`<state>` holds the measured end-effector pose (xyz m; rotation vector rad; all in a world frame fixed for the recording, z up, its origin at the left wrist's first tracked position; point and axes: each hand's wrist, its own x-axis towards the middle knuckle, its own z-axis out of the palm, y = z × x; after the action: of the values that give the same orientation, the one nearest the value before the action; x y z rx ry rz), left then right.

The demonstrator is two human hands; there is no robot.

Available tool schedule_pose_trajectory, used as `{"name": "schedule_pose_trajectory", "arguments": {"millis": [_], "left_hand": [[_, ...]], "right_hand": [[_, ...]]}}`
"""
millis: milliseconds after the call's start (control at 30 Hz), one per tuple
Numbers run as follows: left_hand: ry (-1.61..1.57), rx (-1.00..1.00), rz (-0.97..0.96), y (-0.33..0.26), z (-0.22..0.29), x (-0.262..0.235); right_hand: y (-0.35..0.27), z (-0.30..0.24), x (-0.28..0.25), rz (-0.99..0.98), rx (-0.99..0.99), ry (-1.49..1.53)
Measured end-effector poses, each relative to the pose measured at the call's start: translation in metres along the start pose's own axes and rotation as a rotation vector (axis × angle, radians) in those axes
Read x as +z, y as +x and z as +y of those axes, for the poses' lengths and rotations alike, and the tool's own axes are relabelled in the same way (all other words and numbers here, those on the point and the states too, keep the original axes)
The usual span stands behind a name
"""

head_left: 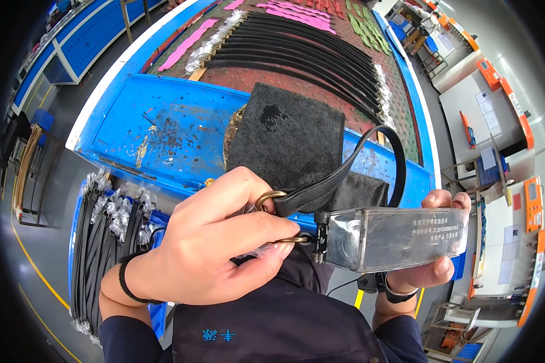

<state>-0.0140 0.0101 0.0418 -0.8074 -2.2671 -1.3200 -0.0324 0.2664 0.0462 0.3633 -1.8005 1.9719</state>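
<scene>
Pinching the ring (pixel 272 194) left of the box (pixel 399 239), the left hand (pixel 209 242) likely best controls the supple-looking strap (pixel 313 191); the right hand (pixel 419 276) clasps the box.

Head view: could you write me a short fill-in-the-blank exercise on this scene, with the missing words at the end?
1. The left hand holds brass-coloured fittings, while the clear container is in the ____ hand.
2. The thin black bracelet is on the ____ wrist.
3. The long wavy strip left of the laid-out black straps is ____.
4. The bench section under the dark cloth is mainly ____.

Missing words: right; left; pink; blue.
</scene>
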Motion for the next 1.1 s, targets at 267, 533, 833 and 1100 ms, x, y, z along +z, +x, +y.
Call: {"name": "schedule_pose_trajectory", "arguments": {"millis": [267, 533, 833, 1100], "left_hand": [[0.047, -0.02, 0.036, -0.003, 0.003, -0.002], [0.166, 0.11, -0.003, -0.004, 0.008, -0.001], [0.192, 0.115, 0.032, -0.008, 0.002, -0.001], [0.148, -0.045, 0.264, -0.025, -0.019, -0.014]], "right_hand": [[-0.004, -0.004, -0.003, 0.064, -0.026, 0.001], [0.003, 0.001, 0.0, -0.011, 0.066, 0.101], [0.005, 0.008, -0.023, -0.071, 0.024, 0.359], [0.041, 0.003, -0.052, -0.216, -0.114, 0.876]]}}
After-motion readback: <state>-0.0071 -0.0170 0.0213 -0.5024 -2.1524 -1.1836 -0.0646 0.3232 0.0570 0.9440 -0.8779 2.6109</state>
